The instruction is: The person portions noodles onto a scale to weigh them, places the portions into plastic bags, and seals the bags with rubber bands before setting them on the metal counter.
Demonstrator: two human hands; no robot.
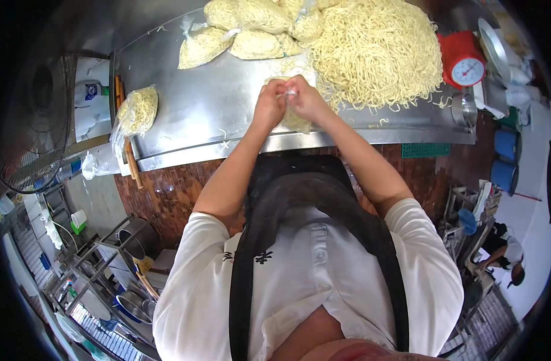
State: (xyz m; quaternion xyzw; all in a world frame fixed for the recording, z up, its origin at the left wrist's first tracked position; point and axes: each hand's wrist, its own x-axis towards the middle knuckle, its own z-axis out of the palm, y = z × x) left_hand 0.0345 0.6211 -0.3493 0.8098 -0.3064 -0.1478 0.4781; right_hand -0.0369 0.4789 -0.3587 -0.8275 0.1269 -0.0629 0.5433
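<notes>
Both hands meet at the front middle of the steel table (185, 114), pinching the gathered top of a clear plastic bag of noodles (297, 123). My left hand (270, 104) has its fingers closed on one side of the bag's neck. On the other side, my right hand (306, 101) is closed on the plastic too. Parts of the bag are hidden under the hands. Just beyond to the right lies a big heap of loose pale noodles (377, 54). Several filled noodle bags (260, 45) are grouped behind the hands.
A red dial scale (465, 60) stands right of the heap, near a metal bowl (463, 110). Another noodle bag (138, 111) sits at the table's left end, beside a caged fan (35, 120). A person (507, 256) is far off at right.
</notes>
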